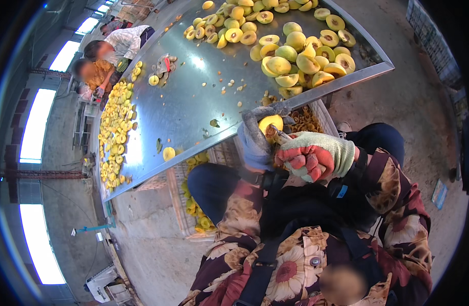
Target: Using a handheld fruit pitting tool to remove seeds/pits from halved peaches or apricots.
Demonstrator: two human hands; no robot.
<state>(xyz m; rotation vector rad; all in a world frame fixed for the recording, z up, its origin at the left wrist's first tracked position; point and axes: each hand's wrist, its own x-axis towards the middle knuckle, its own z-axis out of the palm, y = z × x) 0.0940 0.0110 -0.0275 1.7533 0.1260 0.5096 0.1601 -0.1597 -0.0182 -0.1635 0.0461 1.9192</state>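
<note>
My left hand (254, 142), in a grey-blue work glove, holds a yellow peach half (268, 123) at the metal table's near edge. In my right hand (314, 155), gloved in white with a red coated palm, is a small metal pitting tool (281, 133). Its tip meets the brown pit area of the peach half; the handle is hidden in my fist. Beyond my hands, a pile of halved peaches (295, 57), many showing brown pits or pit hollows, covers the table's right corner.
The metal table (188, 111) carries scattered scraps, a crumpled glove (166, 67) and yellow peach halves (117, 130) along its left side. Below are a crate of brown pits (306, 119) and a crate of peach halves (177, 202). Other people (123, 42) work at the far side.
</note>
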